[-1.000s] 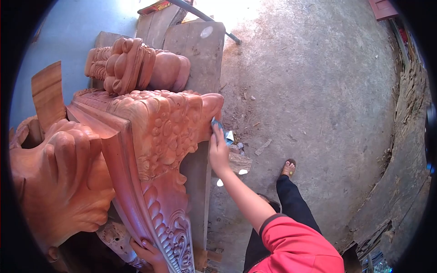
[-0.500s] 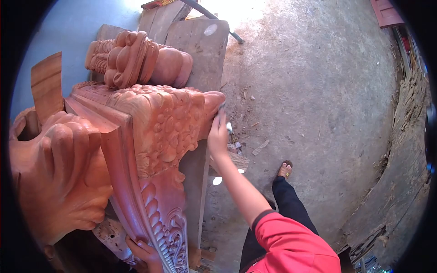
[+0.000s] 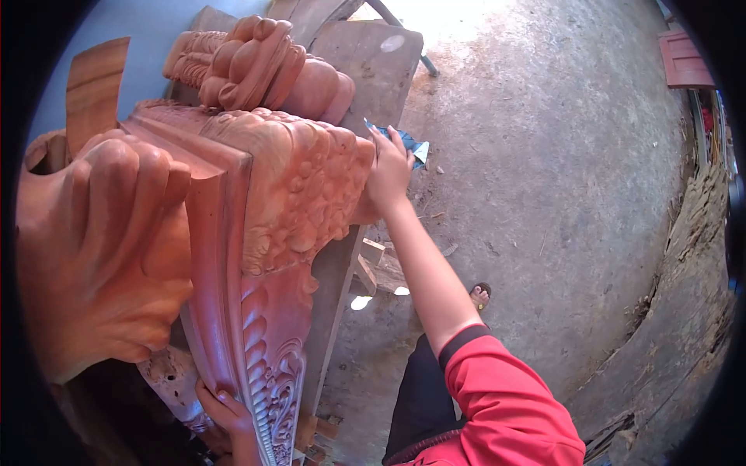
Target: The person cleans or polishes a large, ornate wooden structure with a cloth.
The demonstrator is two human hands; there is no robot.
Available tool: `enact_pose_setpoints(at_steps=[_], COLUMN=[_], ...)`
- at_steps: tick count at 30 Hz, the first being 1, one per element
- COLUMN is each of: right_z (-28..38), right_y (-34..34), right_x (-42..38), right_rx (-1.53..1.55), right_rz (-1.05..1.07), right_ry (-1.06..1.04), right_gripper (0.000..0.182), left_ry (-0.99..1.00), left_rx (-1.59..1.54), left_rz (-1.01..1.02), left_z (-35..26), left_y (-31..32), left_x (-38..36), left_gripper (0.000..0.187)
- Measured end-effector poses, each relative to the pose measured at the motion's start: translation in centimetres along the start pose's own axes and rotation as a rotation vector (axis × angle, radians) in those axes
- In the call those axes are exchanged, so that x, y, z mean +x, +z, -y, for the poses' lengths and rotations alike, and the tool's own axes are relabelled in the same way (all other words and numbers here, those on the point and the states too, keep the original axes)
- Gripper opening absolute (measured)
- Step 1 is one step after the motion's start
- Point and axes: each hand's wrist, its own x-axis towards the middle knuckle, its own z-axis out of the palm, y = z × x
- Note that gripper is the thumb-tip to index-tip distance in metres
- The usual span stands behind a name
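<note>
A large reddish-brown wooden carving [image 3: 299, 182], with rounded bumps, a moulded edge and scrollwork, lies lengthwise before me. My right hand [image 3: 391, 172] is at its protruding far-right end, palm side against the wood, covering much of that tip. Between its fingers is a thin blue sheet with a pale underside [image 3: 420, 152], perhaps sandpaper, sticking out past the fingertips. My left hand [image 3: 227, 412] is low in the view, its fingers curled over the moulded edge of the carving near the scrollwork; part of the hand is hidden below.
Another carved piece [image 3: 264, 66] rests on a grey board [image 3: 373, 70] behind. A big smooth wooden carving [image 3: 109, 256] stands close at left, with a flat wood piece [image 3: 97, 85] upright behind it. Concrete floor [image 3: 528, 171] stretches right, up to rough weathered timber [image 3: 660, 326].
My right hand has shifted at the carving's tip, and the blue sheet now shows beyond its fingers. The left hand keeps its place on the edge. The whole view has shifted slightly.
</note>
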Motion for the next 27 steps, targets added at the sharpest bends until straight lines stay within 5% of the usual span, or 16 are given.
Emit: enact_pose_setpoints(at_steps=[10,14,16,18,21,22,24,27], right_z=[-1.2,-2.0,-3.2,-2.7,-2.3,-1.8,-0.5,-2.1], right_y=[-1.1,-1.2,-1.6,-2.6,-2.5,-2.7,-3.0,-1.9], right_x=[-0.3,2.8,1.0,-1.5,-0.6,0.9,4.5,4.6], right_rx=[0.234,0.055,0.327,0.349,0.266,0.283,0.067,0.129], right_rz=[0.021,0.230,0.233,-0.021,-0.005,0.023,0.507,0.482], right_ry=[-0.052,0.246,0.201,-0.084,-0.043,-0.056,0.099,-0.015], right_gripper=[0.033,0.036,0.027,0.027,0.024,0.024,0.022,0.022], left_ry=[-0.012,-0.033,-0.009,-0.018,-0.048,-0.079,-0.106,-0.070], left_rx=[-0.029,-0.079,-0.066,-0.047,-0.042,-0.032,-0.078,-0.095], left_rz=[0.023,0.094,0.094,0.078,0.183,0.167,0.262,0.230], left_z=[0.0,0.3,0.3,0.1,1.6,1.4,0.7,1.6], left_y=[-0.3,-0.6,-0.6,-0.7,-1.2,-1.3,-1.8,-1.4], left_x=[0.1,0.1,0.2,0.5,-0.2,-0.3,0.4,-0.2], left_gripper=[0.051,0.050,0.050,0.049,0.047,0.047,0.047,0.046])
